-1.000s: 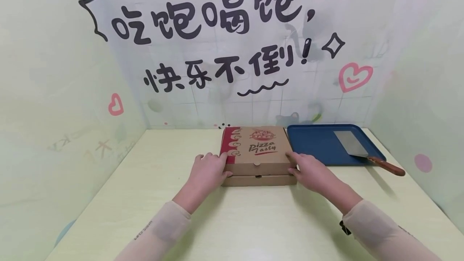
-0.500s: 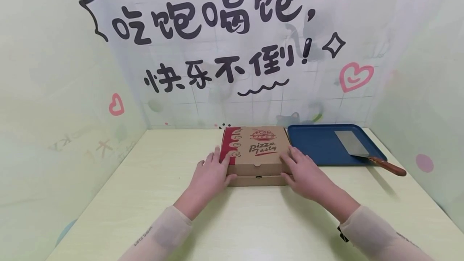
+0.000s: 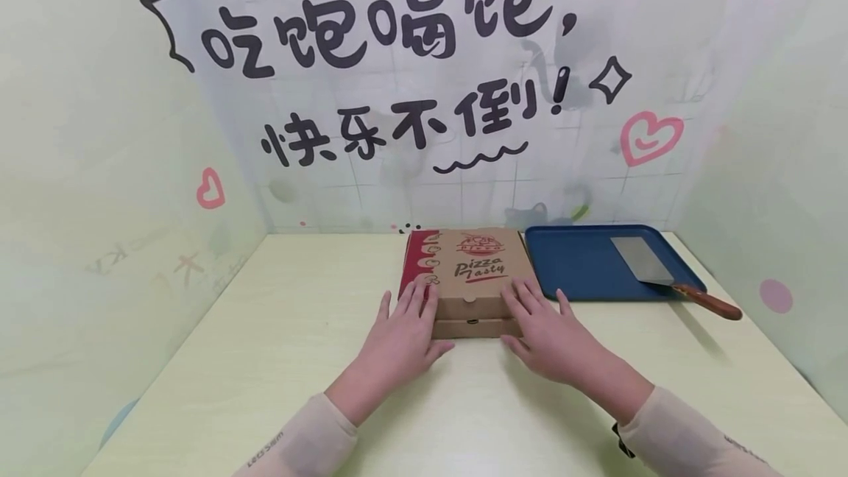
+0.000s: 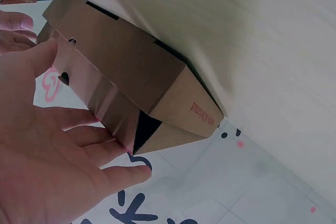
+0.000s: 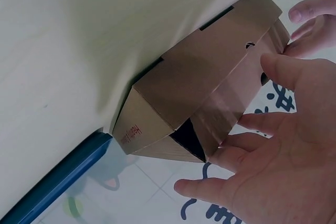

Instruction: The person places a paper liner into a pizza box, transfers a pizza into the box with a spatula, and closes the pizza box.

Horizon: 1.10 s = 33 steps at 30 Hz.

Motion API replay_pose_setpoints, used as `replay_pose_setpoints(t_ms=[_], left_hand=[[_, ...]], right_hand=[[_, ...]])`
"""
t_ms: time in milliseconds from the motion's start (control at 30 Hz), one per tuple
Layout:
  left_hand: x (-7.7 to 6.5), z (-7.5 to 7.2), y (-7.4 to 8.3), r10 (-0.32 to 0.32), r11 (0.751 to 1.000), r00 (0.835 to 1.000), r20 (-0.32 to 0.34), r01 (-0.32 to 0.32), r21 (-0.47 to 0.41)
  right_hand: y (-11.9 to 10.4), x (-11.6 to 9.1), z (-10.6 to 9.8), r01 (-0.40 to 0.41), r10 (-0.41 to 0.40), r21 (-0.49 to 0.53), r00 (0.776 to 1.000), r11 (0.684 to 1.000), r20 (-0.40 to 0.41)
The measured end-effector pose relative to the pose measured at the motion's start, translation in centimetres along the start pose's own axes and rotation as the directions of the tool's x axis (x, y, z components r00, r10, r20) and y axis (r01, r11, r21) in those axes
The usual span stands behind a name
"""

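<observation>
A brown pizza box (image 3: pixel 483 263) with a red printed strip sits at the far middle of the table. Its lid is down, with the front flap hanging just above the lower front wall. My left hand (image 3: pixel 400 337) rests straight fingertips on the lid's front left edge, thumb out in front of the box. Mirroring it, my right hand (image 3: pixel 553 337) lays its fingertips along the front right edge. In both wrist views, dark gaps show at the corners of the pizza box (image 4: pixel 115 51), and the fingers are stretched, not curled round it.
Right of the box lies a blue tray (image 3: pixel 570 263). A pizza spatula (image 3: pixel 642 260) lies across it, its wooden handle (image 3: pixel 709 302) jutting over the tray's front right corner. Printed walls (image 3: pixel 99 190) stand close behind and on both sides of the table (image 3: pixel 265 359).
Both hands have left the box's sides and come inward along its front edge, fingers straightening onto the lid and thumbs drawing off the front. The box, tray and spatula stay put.
</observation>
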State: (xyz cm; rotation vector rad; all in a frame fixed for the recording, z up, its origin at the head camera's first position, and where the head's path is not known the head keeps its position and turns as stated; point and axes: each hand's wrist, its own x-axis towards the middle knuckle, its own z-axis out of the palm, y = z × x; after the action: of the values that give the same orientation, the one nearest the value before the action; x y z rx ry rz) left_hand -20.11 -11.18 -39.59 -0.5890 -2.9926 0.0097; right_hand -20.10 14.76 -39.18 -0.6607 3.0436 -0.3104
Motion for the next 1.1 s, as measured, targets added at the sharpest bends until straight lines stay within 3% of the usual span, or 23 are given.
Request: replay_pose_setpoints(t_ms=[300, 1100], left_hand=[[-0.2, 0.4, 0.1, -0.008, 0.999, 1.0, 0.006, 0.008, -0.032], [-0.3, 1.4, 0.3, -0.001, 1.0, 0.999, 0.043, 0.001, -0.002]], right_hand=[[-0.1, -0.4, 0.4, 0.001, -0.001, -0.003, 1.0, 1.0, 0.0], [0.1, -0.5, 1.5, -0.008, 0.009, -0.009, 1.0, 1.0, 0.028]])
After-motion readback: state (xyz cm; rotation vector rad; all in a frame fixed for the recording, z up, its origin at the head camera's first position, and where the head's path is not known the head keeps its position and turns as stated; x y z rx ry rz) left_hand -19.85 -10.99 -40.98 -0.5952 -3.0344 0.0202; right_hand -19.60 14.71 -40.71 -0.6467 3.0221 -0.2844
